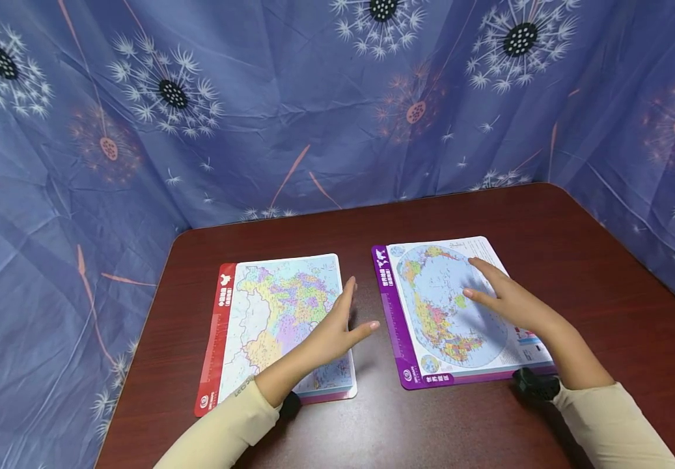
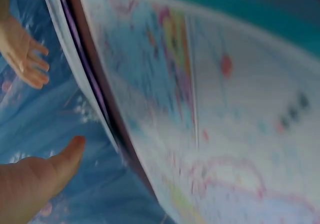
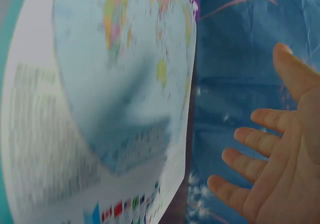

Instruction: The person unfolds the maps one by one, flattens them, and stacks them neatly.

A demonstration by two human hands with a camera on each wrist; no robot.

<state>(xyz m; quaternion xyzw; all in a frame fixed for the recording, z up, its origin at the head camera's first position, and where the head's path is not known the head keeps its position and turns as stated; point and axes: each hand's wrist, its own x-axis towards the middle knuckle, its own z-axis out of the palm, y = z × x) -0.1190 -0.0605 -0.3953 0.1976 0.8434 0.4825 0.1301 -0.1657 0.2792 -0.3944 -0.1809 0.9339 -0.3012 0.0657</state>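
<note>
Two printed maps lie on the dark table in the head view. On the left is a China map [image 1: 255, 352] with a red border strip; my left hand [image 1: 334, 329] hovers over its right edge, fingers extended and thumb spread. To the right lies a world map [image 1: 398, 326] with a purple border, and my right hand [image 1: 509, 299] is held above its right half, fingers straight and thumb apart. The right wrist view shows the palm and fingers [image 3: 252, 141] spread beside the world map [image 3: 125, 98], holding nothing. Only the left thumb [image 2: 45, 179] shows near the China map [image 2: 145, 83] in the left wrist view.
The brown wooden table [image 1: 366, 430] has rounded far corners. Behind it and along its sides hangs a blue cloth [image 1: 325, 117] printed with dandelions. A gap of table runs between the two maps. Dark wrist cameras [image 1: 536, 385] sit under the cream sleeves [image 1: 612, 417].
</note>
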